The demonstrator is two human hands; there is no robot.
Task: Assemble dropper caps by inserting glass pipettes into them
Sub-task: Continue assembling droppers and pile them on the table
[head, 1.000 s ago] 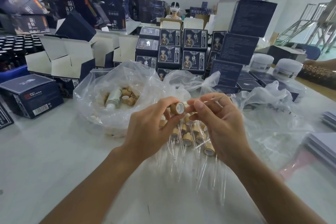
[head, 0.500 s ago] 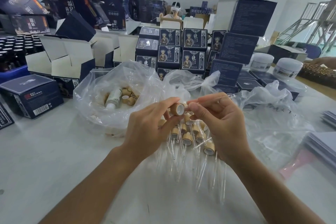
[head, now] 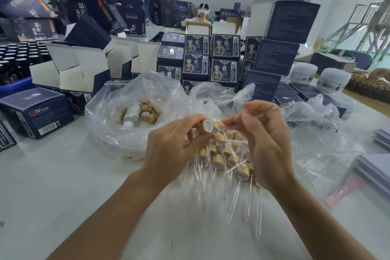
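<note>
Two hands at work above the tabletop (head: 63,175): my left hand (head: 175,145) pinches the cap (head: 204,126), my right hand (head: 263,133) pinches a pipette (head: 282,106). I should line its end squarely with the cap's opening, then push gently.

Tan cap (head: 204,126), white inside; clear pipettes (head: 234,198); seemingly navy boxes (head: 224,45).

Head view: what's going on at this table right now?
A person is assembling droppers. The left hand pinches a bamboo-coloured dropper cap, open end facing right. The right hand holds a glass pipette, its near end hidden by the fingers, so insertion can't be confirmed. Finished droppers lie piled below; loose caps sit in a plastic bag.
</note>
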